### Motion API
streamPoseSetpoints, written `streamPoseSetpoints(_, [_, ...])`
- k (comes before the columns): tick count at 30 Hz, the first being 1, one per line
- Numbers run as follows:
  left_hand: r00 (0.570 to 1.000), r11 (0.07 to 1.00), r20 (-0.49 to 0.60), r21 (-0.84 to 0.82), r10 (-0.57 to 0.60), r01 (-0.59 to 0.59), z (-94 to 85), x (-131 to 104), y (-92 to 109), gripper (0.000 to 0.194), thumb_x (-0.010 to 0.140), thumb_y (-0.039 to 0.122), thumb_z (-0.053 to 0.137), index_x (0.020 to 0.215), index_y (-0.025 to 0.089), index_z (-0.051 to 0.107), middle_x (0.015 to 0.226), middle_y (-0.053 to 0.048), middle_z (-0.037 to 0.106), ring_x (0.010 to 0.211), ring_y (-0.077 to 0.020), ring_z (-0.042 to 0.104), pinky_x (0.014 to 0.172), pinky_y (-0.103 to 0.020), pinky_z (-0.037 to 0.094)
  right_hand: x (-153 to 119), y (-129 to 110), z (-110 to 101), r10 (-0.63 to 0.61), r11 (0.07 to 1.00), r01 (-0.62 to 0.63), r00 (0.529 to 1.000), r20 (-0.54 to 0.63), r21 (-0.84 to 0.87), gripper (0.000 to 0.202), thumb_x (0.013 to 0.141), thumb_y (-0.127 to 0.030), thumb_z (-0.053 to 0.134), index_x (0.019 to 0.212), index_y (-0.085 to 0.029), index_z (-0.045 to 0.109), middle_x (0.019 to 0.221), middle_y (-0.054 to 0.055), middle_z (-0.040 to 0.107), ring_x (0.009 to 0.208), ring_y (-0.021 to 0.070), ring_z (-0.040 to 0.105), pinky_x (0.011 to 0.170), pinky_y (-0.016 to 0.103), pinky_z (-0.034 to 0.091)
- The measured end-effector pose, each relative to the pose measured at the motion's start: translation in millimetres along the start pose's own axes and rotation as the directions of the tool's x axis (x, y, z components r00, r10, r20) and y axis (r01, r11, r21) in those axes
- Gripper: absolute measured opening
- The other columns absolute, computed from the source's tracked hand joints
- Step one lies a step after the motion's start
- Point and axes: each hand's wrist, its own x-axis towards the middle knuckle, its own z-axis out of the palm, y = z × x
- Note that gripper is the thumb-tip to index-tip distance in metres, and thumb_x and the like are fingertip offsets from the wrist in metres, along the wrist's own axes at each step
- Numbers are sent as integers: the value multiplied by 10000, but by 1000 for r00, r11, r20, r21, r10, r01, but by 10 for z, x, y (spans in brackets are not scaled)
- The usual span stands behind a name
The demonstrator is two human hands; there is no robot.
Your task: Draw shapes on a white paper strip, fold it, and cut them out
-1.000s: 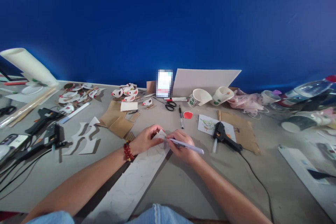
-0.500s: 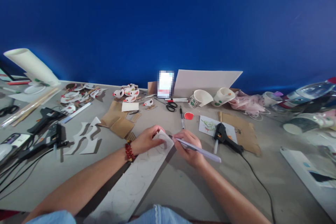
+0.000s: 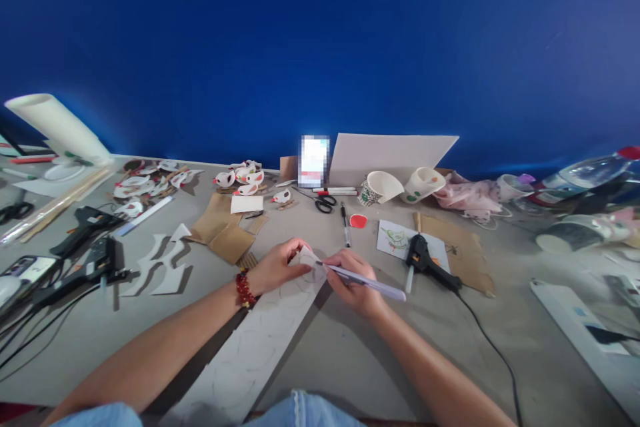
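My left hand [image 3: 279, 267], with a red beaded bracelet at its wrist, grips the far end of a long white card strip [image 3: 260, 337]. Its thumb lies on top of the card, and the fingers curl at the edge. Faint curved pencil outlines run along the strip, which slants toward my lap. In my right hand [image 3: 353, 283] is a slim lavender utility knife [image 3: 373, 281], its handle pointing right. The dark tip meets the card near its upper right edge, close to my left thumb.
Curved card cut-outs [image 3: 173, 267], cardboard pieces [image 3: 230, 237] and glue guns [image 3: 97, 260] lie to the left. Several small paper birds [image 3: 245, 177] sit at the back. On the right are another glue gun [image 3: 425, 260], a bird drawing [image 3: 393, 237], paper cups [image 3: 377, 187] and scissors [image 3: 326, 203].
My right hand and the knife have shifted slightly left, bringing the tip further over the card. My left hand keeps its hold almost unchanged.
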Motion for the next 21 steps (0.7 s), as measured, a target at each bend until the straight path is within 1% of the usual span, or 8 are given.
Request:
streamPoseSetpoints(5, [1000,1000,1,-3,3,-3,-8,1,-26,355,818,410,679,1038,148,581,841,-11,595,747,-146,538,666,-234,431,-10,29,14,-7,1000,7,1000,-5,7,120,907,-250,509,882,-209,619,711,38,631,661,180,570,617,289,452])
streamPoseSetpoints(10, [1000,1000,-2,3,6,-6,-9,-2,-2,365,815,439,677,1025,155,584,830,-7,599,739,-148,539,667,-238,431,-14,31,26,-4,1000,4,1000,-12,2,115,906,-240,501,880,-212,609,710,34,627,656,179,570,613,290,452])
streamPoseSetpoints(18, [1000,999,-5,-29,15,-15,1,0,-49,388,804,466,689,1005,150,588,859,-24,606,788,-160,551,698,-237,439,-5,-1,48,-78,996,78,997,-14,-42,89,903,-206,514,876,-220,598,719,45,633,663,181,565,629,289,439])
streamPoseSetpoints(21, [1000,1000,0,-30,6,-6,-1,3,-60,371,811,448,687,1007,149,586,849,-19,595,778,-154,543,690,-234,438,-2,-10,56,-73,996,72,997,-25,-54,81,898,-203,524,865,-217,597,695,39,621,645,180,559,615,285,429])
